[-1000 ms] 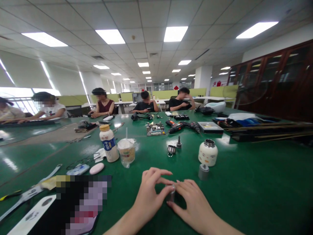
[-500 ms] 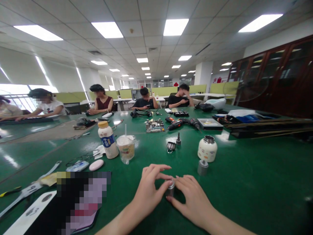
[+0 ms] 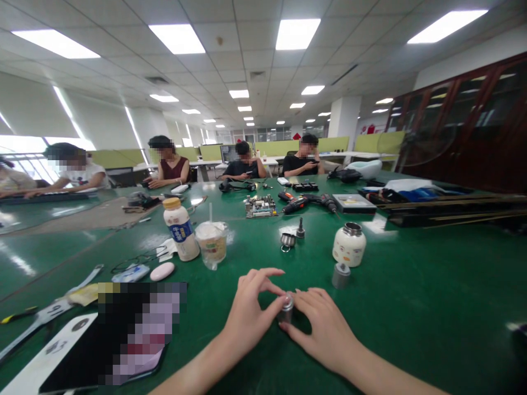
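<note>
Both my hands close round a small silvery metal cylinder [image 3: 287, 312] standing on the green table. At its top edge, the thumb and a finger of my left hand [image 3: 255, 307] pinch it, with the index finger stretched out above. Lower down, my right hand [image 3: 323, 326] grips its body between thumb and fingers. A similar metal cylinder [image 3: 341, 277] with a small knob on top stands just beyond my right hand. Behind that sits a cream, face-patterned flask [image 3: 349, 247] without a lid. Farther off are a small metal cup with a ring [image 3: 287, 240] and a dark bit-like metal piece [image 3: 301, 227].
To the left stand a milk bottle [image 3: 181, 233] and a lidded drink cup with straw [image 3: 211, 244]. A phone-like slab [image 3: 94, 340] lies at front left. A circuit board [image 3: 261, 207] and power drills [image 3: 307, 203] lie farther back. Several people sit across the table.
The view has tilted slightly, so the table things sit a little higher in the picture. My hands keep nearly the same hold on the cylinder.
</note>
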{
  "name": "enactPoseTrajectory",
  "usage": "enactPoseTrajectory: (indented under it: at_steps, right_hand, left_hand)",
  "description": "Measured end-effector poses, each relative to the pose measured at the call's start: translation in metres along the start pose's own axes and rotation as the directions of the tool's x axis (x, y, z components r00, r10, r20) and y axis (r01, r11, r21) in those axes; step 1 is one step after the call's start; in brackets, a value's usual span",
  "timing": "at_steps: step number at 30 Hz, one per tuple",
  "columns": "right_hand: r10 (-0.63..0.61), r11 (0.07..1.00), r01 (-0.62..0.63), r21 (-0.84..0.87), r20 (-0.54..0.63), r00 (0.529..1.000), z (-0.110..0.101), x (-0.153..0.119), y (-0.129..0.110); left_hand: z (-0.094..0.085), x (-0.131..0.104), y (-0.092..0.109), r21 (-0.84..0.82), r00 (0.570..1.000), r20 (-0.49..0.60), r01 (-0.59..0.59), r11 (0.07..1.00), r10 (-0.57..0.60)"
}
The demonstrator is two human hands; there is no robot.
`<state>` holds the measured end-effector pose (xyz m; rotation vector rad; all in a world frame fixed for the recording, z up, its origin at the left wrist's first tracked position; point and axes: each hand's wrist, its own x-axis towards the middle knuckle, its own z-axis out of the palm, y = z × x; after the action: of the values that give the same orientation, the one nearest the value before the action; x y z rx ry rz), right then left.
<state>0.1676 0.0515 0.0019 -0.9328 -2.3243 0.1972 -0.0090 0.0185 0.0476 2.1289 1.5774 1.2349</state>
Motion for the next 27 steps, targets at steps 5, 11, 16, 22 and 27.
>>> enactPoseTrajectory:
  at_steps: [5, 11, 16, 22, 27]
  right_hand:
    - [0.002, 1.0, -0.002, -0.02, -0.001, 1.0, 0.0, 0.0, -0.001]
    - [0.005, 1.0, -0.005, -0.011, 0.012, 1.0, 0.0, 0.0, 0.001]
    - [0.025, 1.0, -0.025, 0.001, 0.028, 0.999, -0.001, 0.0, 0.001]
    - [0.03, 1.0, -0.03, -0.009, 0.023, 0.999, -0.001, 0.0, 0.0]
    - [0.029, 0.999, -0.029, -0.015, 0.022, 0.999, 0.0, 0.0, 0.0]
  left_hand:
    - [-0.001, 0.003, -0.003, -0.063, 0.998, -0.055, -0.002, 0.998, -0.002]
    - [-0.003, 0.01, -0.035, 0.017, 0.995, -0.066, 0.07, 0.997, -0.069]
    - [0.003, 0.004, -0.055, 0.038, 0.996, 0.031, 0.085, 0.996, -0.086]
    - [0.006, 0.002, -0.055, 0.013, 0.992, 0.054, 0.114, 0.993, -0.114]
    - [0.001, 0.008, -0.036, -0.115, 0.991, -0.086, 0.089, 0.989, -0.099]
